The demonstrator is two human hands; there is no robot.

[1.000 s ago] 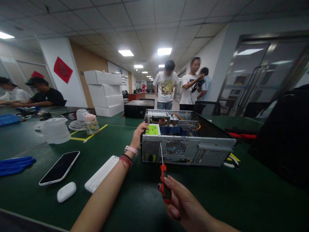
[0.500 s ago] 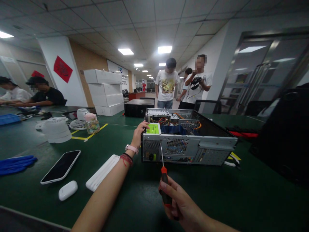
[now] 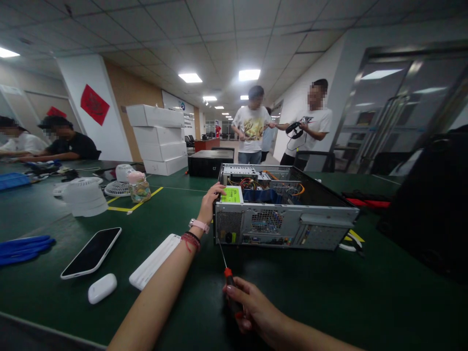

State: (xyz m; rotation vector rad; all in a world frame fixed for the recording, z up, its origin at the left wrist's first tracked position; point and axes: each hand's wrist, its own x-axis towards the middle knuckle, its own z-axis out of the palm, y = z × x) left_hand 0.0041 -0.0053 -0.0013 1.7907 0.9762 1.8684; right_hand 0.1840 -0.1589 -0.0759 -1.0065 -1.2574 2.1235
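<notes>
An open desktop computer case (image 3: 285, 222) lies on its side on the green table (image 3: 175, 214), rear panel facing me, with cables and a green-labelled power supply (image 3: 231, 195) inside. My left hand (image 3: 211, 197) rests on the case's top left corner beside that label, fingers curled over the edge. My right hand (image 3: 252, 307) is closed on a red-and-black screwdriver (image 3: 230, 282). Its tip points at the lower left corner of the rear panel.
A phone (image 3: 91, 252), a white earbud case (image 3: 102, 288) and a white flat bar (image 3: 154, 262) lie left of my arm. Small fans (image 3: 85, 196), a jar (image 3: 139, 187), blue gloves (image 3: 22, 246), stacked white boxes (image 3: 158, 139) and a black case (image 3: 210, 163) stand farther back. People stand and sit around.
My right hand has moved the screwdriver down and left, from the middle of the power supply's grille to the panel's lower left corner. The standing people behind have shifted to the right.
</notes>
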